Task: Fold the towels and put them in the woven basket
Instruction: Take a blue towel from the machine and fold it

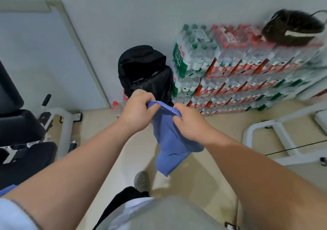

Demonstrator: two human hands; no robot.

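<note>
Towel (169,141), blue, hangs in mid-air in front of the black backpack (146,70), bunched, with its lower corner dangling free. Stacked packs of bottled water (247,73) stand to the right of the backpack, close against it. Left hand (136,111), just before the backpack, fingers curled tight on the towel's top edge. Right hand (191,123), lower right of the backpack, fingers clenched on the same edge. Grey shoe (141,181) on the floor, nearer than the backpack. Red-capped bottle (115,104) at the backpack's lower left.

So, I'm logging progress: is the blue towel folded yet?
Not folded. The blue towel hangs bunched and loose in the air, its top edge gripped by the left hand and right hand.
</note>
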